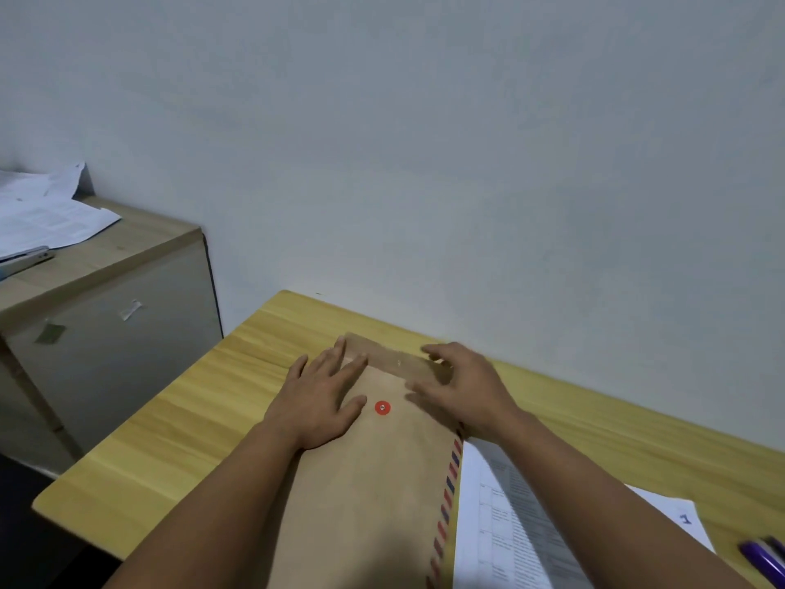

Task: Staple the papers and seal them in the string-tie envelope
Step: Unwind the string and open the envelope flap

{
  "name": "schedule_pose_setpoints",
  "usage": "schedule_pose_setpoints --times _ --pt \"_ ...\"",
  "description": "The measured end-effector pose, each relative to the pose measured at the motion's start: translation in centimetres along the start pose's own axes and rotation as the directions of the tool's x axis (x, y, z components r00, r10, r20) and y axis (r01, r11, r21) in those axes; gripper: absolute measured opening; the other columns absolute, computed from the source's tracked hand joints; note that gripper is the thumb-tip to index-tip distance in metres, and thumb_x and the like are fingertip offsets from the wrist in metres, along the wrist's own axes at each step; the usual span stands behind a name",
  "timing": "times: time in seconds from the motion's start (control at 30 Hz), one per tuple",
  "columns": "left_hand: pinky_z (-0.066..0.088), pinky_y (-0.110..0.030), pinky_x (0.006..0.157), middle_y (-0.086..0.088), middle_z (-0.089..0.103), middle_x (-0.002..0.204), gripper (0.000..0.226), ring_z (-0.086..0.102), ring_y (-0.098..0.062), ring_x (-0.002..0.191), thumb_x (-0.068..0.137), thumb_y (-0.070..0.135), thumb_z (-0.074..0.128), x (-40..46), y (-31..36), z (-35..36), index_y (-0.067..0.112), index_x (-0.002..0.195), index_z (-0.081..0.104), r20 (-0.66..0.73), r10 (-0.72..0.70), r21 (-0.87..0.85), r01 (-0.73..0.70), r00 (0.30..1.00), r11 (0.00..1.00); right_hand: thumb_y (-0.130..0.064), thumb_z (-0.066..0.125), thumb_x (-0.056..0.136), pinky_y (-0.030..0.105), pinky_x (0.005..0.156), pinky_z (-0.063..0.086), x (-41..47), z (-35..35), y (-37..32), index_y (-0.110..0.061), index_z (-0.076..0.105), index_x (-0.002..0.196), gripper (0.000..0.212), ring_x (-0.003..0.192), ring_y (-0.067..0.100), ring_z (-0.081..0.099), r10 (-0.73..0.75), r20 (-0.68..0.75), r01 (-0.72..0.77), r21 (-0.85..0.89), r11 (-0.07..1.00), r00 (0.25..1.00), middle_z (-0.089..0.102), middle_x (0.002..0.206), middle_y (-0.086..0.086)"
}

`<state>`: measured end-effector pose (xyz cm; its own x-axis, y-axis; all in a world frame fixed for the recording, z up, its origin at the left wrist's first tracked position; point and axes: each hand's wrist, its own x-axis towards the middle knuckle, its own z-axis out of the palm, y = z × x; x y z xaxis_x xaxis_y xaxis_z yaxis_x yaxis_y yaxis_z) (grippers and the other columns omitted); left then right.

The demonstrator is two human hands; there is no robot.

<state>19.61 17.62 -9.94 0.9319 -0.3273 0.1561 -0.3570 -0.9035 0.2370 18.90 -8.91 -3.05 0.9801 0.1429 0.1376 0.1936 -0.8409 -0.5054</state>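
A brown string-tie envelope (374, 482) lies flat on the wooden table (178, 440), with a red round button (382, 408) on its body and a red-and-blue striped right edge. Its flap (395, 359) is open and points away from me. My left hand (320, 401) rests flat, palm down, on the envelope's upper left, just left of the button. My right hand (463, 388) has its fingers on the right end of the flap, though whether it pinches it I cannot tell. White printed papers (509, 529) lie to the right, partly under my right forearm.
A purple pen (764, 559) lies at the table's right edge. A low cabinet (114, 325) stands to the left, carrying loose white sheets (46, 214) and a silver object. A pale wall runs right behind the table.
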Motion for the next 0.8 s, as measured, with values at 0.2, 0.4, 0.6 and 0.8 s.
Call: schedule_pose_setpoints --times 0.2,0.4,0.6,0.8 --pt "-0.005 -0.053 0.125 0.002 -0.012 0.169 0.090 0.000 -0.021 0.157 0.086 0.089 0.020 0.8 -0.2 -2.0 0.042 0.160 0.000 0.129 0.241 0.206 -0.264 0.962 0.942 -0.038 0.069 0.091 0.041 0.075 0.061 -0.2 -0.2 -0.8 -0.024 0.078 0.077 0.022 0.076 0.010 0.069 0.136 0.100 -0.138 0.007 0.990 0.986 0.075 0.077 -0.010" --pt "0.014 -0.055 0.121 -0.002 0.027 0.165 0.073 0.032 -0.027 0.146 0.082 0.078 0.035 -0.1 5.5 -4.1 0.037 0.143 0.039 0.043 0.100 0.222 -0.107 0.994 0.969 -0.019 0.075 0.091 0.029 0.073 0.051 -3.0 -1.8 0.2 -0.018 0.080 0.078 0.013 0.076 0.013 0.069 0.348 -0.030 -0.319 0.331 0.888 0.937 0.075 0.078 -0.006" --pt "0.033 -0.047 0.099 0.004 0.052 0.135 0.068 0.047 -0.024 0.123 0.073 0.076 0.048 -4.5 15.0 -4.0 0.032 0.126 0.055 -0.015 -0.216 -0.197 0.209 0.976 0.958 -0.008 0.064 0.097 0.032 0.091 0.056 -9.5 -1.7 -0.2 -0.020 0.075 0.119 0.027 0.098 0.020 0.074 0.501 -0.138 -0.343 0.573 0.744 0.855 0.080 0.104 0.003" --pt "0.030 -0.050 0.106 0.003 0.042 0.149 0.084 0.038 -0.026 0.134 0.070 0.070 0.054 -8.1 18.8 -2.8 0.038 0.145 0.036 0.081 -0.276 -0.306 0.288 0.958 0.907 -0.021 0.058 0.097 0.046 0.086 0.062 -15.5 -0.5 -1.1 -0.046 0.070 0.114 0.032 0.088 0.014 0.076 0.578 -0.120 -0.342 0.704 0.623 0.807 0.081 0.089 -0.012"
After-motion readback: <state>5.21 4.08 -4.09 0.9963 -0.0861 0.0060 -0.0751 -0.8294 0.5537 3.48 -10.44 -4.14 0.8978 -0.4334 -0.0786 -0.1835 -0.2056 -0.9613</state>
